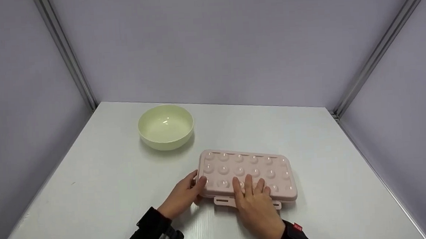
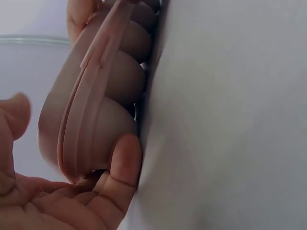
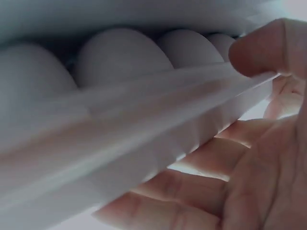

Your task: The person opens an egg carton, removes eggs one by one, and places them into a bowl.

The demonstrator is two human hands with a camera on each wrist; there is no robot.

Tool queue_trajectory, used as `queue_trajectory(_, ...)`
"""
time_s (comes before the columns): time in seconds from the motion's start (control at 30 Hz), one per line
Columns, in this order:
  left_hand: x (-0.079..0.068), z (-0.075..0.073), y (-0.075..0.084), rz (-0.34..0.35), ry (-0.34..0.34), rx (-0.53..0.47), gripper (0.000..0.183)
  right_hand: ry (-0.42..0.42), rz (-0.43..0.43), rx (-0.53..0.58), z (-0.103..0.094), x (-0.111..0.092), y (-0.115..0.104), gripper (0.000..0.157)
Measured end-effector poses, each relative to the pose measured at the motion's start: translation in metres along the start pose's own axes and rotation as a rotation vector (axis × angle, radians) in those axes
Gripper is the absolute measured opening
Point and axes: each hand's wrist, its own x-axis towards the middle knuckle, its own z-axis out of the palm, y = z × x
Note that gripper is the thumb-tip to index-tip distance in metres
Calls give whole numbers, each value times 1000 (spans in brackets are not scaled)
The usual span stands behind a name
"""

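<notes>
A pink egg box point(image 1: 247, 173) with rows of rounded bumps on its lid lies on the table, lid down to its front latches point(image 1: 224, 201) in the head view. My left hand point(image 1: 183, 194) holds its left end, fingers curled at the corner. In the left wrist view a fingertip point(image 2: 126, 155) touches the rounded underside, and the thumb looks raised. My right hand point(image 1: 257, 208) lies over the front edge, fingers spread on the lid. The right wrist view shows its thumb point(image 3: 259, 50) at the front rim, opposite the fingers. The box's inside is hidden.
A pale green bowl point(image 1: 166, 127) stands behind and to the left of the egg box. The white table point(image 1: 92, 191) is bordered by grey panels point(image 1: 209, 47) at the back and both sides.
</notes>
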Motion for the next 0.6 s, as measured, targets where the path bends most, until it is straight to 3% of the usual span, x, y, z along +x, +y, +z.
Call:
queue_trajectory(0.13, 1, 1, -2, -39, 46, -68, 70, -23, 10, 131, -4, -2, 9, 60)
queue_trajectory(0.27, 1, -1, -3, -52, 47, -121, 68, -52, -4, 221, -14, -2, 23, 62)
queue_trajectory(0.47, 1, -1, -6, -37, 39, -148, 60, 186, -86, 312, -29, -3, 63, 63)
queue_trajectory(0.6, 1, -1, -7, -33, 34, -152, 54, 329, -52, 375, -34, -2, 101, 61)
